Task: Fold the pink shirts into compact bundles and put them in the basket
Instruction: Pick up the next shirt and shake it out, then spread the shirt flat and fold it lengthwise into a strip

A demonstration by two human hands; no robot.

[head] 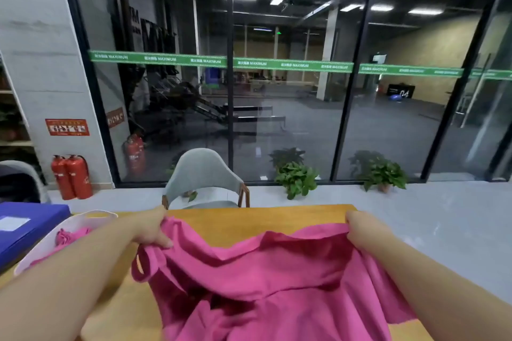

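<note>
Both hands hold 1 pink shirt (266,279) up over the wooden table (249,219), spread between them with its lower part draping toward the near edge. The left hand (151,232) has its fingers curled into a bunch of cloth at the shirt's left edge, where a loop of fabric, perhaps a sleeve or strap, hangs loose below the grip. The right hand (360,230) is clenched on the opposite edge, fingers tucked into the fabric. The white basket (72,223) sits at the table's left, just beside a blue folder (25,227), and already holds pink cloth (69,237); whether that is 1 folded shirt or more I cannot tell, since the forearm covers much of it. Folding looks barely begun: the shirt is crumpled, not yet laid flat. The main risk is folding it as it hangs, which would trap the dangling loop and the creases in the middle and give a lumpy bundle that springs open. If the hem slides off the near edge, its weight could also drag the shirt from the table.
</note>
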